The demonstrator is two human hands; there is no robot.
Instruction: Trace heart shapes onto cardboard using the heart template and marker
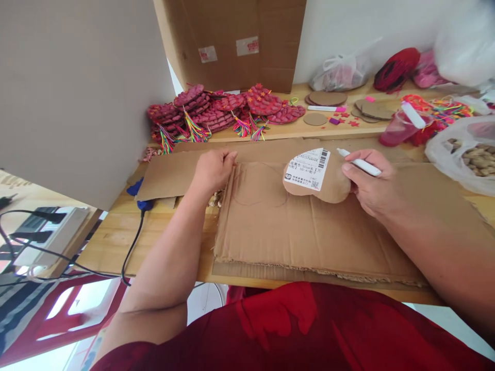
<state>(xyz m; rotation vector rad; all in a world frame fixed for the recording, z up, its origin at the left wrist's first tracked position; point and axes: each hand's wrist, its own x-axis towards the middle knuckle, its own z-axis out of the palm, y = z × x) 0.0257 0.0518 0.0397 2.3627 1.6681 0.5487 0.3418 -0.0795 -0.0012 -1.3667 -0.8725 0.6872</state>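
My right hand [373,180] is closed on a white marker pen [361,163], its tip pointing left. The same hand also grips the right edge of a lobed cardboard cutout [332,188], which bears a white printed label with a barcode. Beneath the cutout lies a large cardboard sheet [278,232], with a faint curved outline drawn near its upper left. At that sheet's upper left corner is my left hand [215,170], its fingers curled together on the edge. The fingertips there are partly hidden.
Pink-red scalloped pieces with colourful tassels [228,108] are piled along the back. Cardboard discs [328,98], another marker [327,108] and a pink cup [400,126] stand to the right, near a bag of peanuts [479,159]. A black cable [135,237] crosses the table's left side.
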